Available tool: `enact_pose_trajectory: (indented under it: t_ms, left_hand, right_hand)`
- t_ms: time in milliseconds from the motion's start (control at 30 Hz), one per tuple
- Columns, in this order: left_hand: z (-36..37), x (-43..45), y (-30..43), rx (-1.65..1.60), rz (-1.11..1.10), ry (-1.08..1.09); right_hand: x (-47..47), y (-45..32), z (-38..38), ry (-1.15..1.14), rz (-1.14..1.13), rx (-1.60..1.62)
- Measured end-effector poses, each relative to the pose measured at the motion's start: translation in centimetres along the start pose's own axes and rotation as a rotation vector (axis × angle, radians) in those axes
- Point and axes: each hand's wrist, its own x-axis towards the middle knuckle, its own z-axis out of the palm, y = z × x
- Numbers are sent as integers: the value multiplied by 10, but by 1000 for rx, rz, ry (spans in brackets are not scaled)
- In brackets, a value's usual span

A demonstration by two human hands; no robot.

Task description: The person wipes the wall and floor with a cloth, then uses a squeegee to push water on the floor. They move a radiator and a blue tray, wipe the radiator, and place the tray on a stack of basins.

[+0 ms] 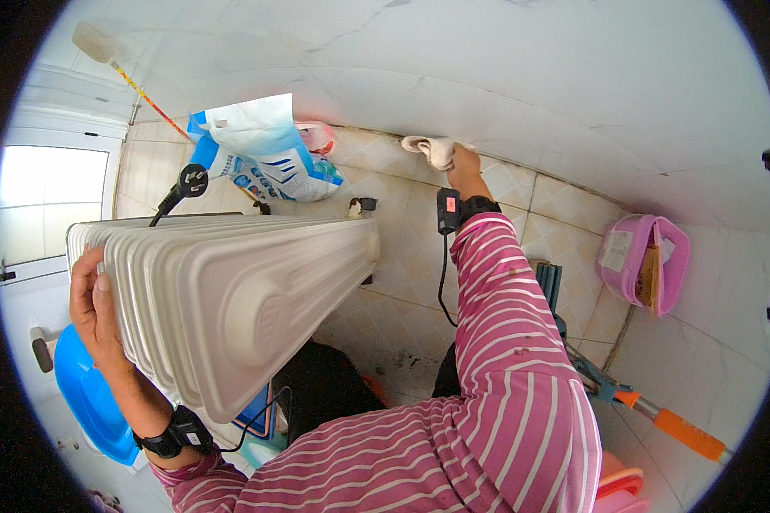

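My right hand point(467, 168) grips a folded off-white cloth point(433, 149) down where the tiled floor meets the white wall. On the other side, my left hand point(96, 308) holds the finned edge of a white oil-filled radiator heater point(231, 308). The heater stands between my left arm and the floor area before me. A black power plug point(192, 181) sticks up above its far side on a short stretch of cord. One dark caster point(364, 204) shows at the heater's foot.
Against the wall stands a blue-and-white plastic bag point(269, 154), with a long-handled brush point(151, 102) behind it. A pink bin point(674, 269) sits at the right. Near my right arm lies a mop with an orange grip point(686, 435). A blue basin point(90, 397) is at the left.
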Motion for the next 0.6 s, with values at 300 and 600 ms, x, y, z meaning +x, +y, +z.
enact_pose_trajectory:
  t_ms: [300,600]
  left_hand:
    - [4,2,11,-20,26,-52]
    - [5,1,17,-23,42,-61]
  right_hand:
    - [-17,-4,52,-279,-666,-940]
    - [15,-53,-157,-80,-306,-1984]
